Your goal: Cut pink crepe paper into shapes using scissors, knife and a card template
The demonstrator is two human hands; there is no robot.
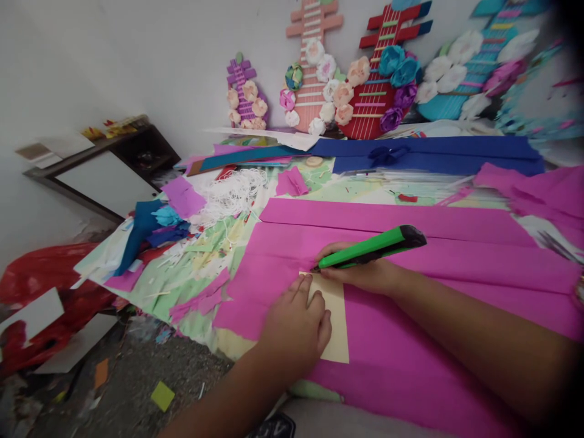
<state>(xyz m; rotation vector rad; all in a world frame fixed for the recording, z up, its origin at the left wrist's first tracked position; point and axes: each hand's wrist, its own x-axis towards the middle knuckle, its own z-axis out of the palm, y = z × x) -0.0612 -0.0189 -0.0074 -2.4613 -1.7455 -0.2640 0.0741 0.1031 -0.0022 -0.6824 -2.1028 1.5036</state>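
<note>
My right hand (351, 274) grips a green and black utility knife (365, 249), tilted so its tip meets the top edge of a pale yellow paper piece (335, 322). My left hand (296, 319) lies flat on that piece, fingers stretched toward the knife tip and pressing down. Under both hands spreads a large sheet of magenta crepe paper (392, 334) with fold lines across it. The left hand and wrist cover much of the yellow piece's left side.
Pipa-shaped crafts with paper flowers, one of them red (365, 115), lean on the wall. Dark blue crepe paper (433, 155) lies behind the magenta sheet. White string (237, 191) and paper scraps (182, 198) litter the table's left. A red plastic bag (36, 274) is beyond the table edge.
</note>
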